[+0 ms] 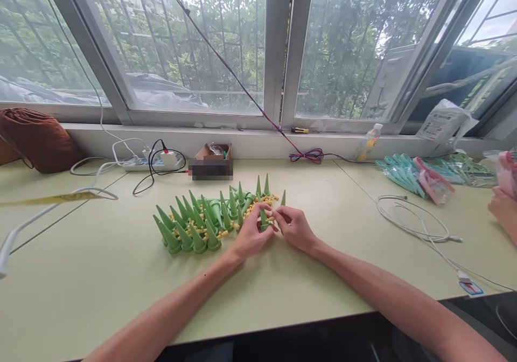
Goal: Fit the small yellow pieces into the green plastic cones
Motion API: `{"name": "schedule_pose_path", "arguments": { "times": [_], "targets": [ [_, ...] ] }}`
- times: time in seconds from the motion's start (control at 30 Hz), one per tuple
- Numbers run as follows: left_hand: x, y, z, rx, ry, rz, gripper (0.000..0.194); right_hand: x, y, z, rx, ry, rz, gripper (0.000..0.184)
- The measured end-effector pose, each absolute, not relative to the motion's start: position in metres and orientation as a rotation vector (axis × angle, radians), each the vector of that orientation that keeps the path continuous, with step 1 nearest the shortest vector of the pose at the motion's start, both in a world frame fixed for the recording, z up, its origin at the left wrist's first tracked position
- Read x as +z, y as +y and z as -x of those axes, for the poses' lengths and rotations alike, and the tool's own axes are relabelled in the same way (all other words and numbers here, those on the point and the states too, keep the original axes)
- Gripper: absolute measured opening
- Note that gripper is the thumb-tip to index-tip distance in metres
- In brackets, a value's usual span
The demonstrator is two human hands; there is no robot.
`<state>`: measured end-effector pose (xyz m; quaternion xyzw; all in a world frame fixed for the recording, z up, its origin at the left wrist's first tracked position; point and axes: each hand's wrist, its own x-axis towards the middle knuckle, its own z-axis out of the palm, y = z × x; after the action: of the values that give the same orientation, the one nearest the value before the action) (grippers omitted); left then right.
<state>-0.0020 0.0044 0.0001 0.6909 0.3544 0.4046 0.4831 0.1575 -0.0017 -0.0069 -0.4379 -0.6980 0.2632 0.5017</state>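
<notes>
My left hand [255, 231] is closed around a green plant-watering spike [264, 219], which stands with its tip up. From the right, my right hand [297, 228] pinches a small yellow valve [270, 220] at the spike's side; the fingertips partly hide it. Left of my hands, several green spikes [197, 242] stand in rows, many with yellow valves sticking out sideways. Loose yellow valves [247, 209] lie in a heap just behind my left hand. One more spike [283, 197] rises behind my right hand, its lower part hidden.
A small cardboard box [224, 151], a power strip [133, 165] with cables and a coiled wire [307, 155] lie along the window side. A bottle [368, 142], bagged teal and pink items [404, 173] and a white cable [420, 227] are rightward. Another person's hand [503, 207] shows at right.
</notes>
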Motion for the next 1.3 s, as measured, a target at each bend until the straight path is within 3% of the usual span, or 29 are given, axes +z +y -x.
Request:
{"name": "schedule_pose_path", "arguments": {
  "times": [0.63,1.3],
  "targets": [
    [0.0046,0.0027,0.0027,1.011,0.791,-1.465,0.037,-0.0068,-0.0018,-0.1588,0.584,-1.690,1.084,0.036],
    [0.0021,0.0030,0.0040,0.988,0.846,-1.692,0.044,-0.0079,-0.0025,-0.1565,0.632,-1.682,1.029,0.036]
  ]
}}
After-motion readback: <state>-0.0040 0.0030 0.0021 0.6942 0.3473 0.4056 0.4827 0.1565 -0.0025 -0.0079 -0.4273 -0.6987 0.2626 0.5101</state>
